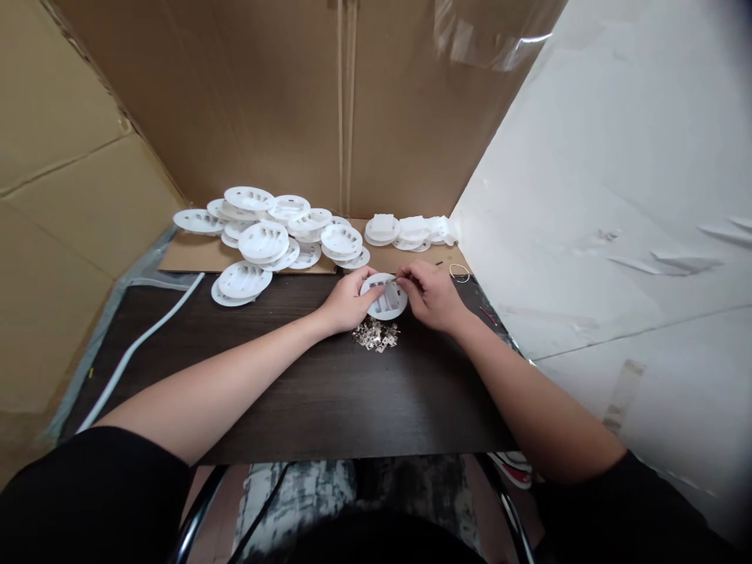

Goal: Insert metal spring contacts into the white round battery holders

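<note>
A round white plastic base with slotted compartments (385, 307) is tilted up above the dark table. My left hand (351, 301) grips its left side, the thumb lying over the front. At its upper right edge is my right hand (432, 293), fingers pinched together close to the disc. Whatever is between those fingertips is too small or hidden to make out. Just below the disc, a small heap of shiny metal contact pieces (376, 335) lies on the table.
Many similar white discs (263, 241) are piled at the back left on a cardboard sheet (193, 254). More white parts (411, 229) sit upside down at the back right, near a thin ring (459, 272). A white cable (141, 345) runs along the left. Cardboard walls (264, 102) enclose the table (329, 407).
</note>
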{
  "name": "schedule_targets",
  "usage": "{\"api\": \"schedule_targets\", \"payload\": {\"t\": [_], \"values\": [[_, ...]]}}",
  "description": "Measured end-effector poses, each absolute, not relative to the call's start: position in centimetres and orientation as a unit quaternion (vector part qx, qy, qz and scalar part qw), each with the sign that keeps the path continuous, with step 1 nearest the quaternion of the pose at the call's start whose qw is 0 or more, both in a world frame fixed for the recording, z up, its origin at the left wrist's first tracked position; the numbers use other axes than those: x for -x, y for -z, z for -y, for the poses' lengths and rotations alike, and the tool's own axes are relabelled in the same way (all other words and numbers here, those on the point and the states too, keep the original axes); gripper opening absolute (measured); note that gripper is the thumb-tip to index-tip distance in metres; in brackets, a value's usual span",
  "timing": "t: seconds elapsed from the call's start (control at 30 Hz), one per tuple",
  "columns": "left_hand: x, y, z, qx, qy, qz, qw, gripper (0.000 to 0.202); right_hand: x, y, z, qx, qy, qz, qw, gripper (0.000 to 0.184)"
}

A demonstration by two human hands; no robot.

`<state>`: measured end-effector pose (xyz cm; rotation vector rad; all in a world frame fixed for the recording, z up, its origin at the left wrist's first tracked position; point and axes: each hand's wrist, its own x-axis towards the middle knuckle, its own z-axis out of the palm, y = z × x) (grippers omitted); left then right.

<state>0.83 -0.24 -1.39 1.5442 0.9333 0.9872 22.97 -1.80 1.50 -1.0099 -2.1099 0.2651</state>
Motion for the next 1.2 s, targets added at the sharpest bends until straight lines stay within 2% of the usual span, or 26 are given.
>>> {"api": "schedule_targets", "payload": {"t": [0.13, 0.6, 1.2], "values": [[-0.8, 1.0, 0.4, -0.672, -0.414, -0.383, 0.480, 0.021, -22.9, -1.5, 2.0, 0.394, -0.096, 0.842, 0.355, 0.012], [-0.8, 0.9, 0.2, -0.659, -0.395, -0.380, 0.515, 0.017, -22.9, -1.3, 2.3, 0.391, -0.067, 0.863, 0.314, 0.011], [-0.8, 1.0, 0.0, -0.641, -0.405, -0.386, 0.525, 0.015, -22.5, -1.2, 3.0, 0.386, -0.045, 0.857, 0.337, 0.018]]}}
